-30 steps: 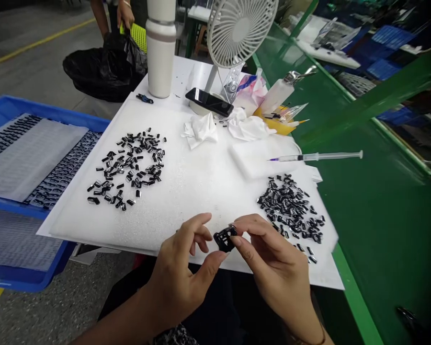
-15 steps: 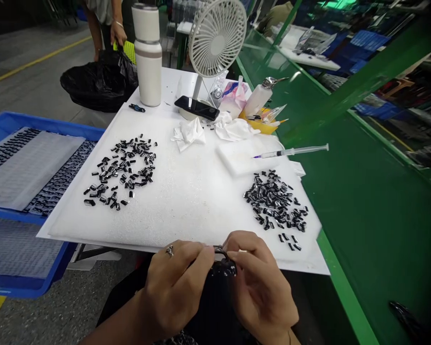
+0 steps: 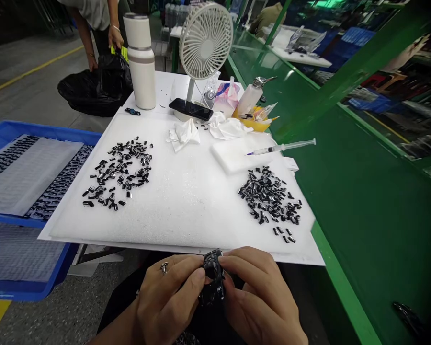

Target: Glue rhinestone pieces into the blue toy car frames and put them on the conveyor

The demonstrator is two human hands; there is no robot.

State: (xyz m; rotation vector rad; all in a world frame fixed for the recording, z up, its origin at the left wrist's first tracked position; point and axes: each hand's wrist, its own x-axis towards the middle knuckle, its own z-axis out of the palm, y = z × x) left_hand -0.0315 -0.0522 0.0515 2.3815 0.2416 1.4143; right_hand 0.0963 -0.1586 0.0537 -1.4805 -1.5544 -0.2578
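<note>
Close to my body, just off the table's front edge, both hands grip a glossy black looped band [image 3: 212, 274] that looks made of links. My left hand [image 3: 172, 292] pinches its left side between thumb and fingers. The fingers of my right hand [image 3: 258, 292] press on its right side, covering part of it. In front of my right hand lies a dense pile of small shiny black pieces [image 3: 267, 194]. A looser spread of similar black pieces [image 3: 124, 167] lies at the left of the white foam mat [image 3: 187, 206].
A syringe [image 3: 282, 147] rests on a foam block [image 3: 233, 155]. Behind stand a white bottle [image 3: 141, 76], a fan [image 3: 206, 43], a phone [image 3: 190, 109] and a yellow tray [image 3: 258, 125]. Blue trays [image 3: 53, 282] sit at left. Another person's hand [image 3: 115, 36] holds a black bag [image 3: 89, 88].
The band has turned in my fingers, showing its loop and more of its surface. Both hands have shifted slightly down. The view has moved a little.
</note>
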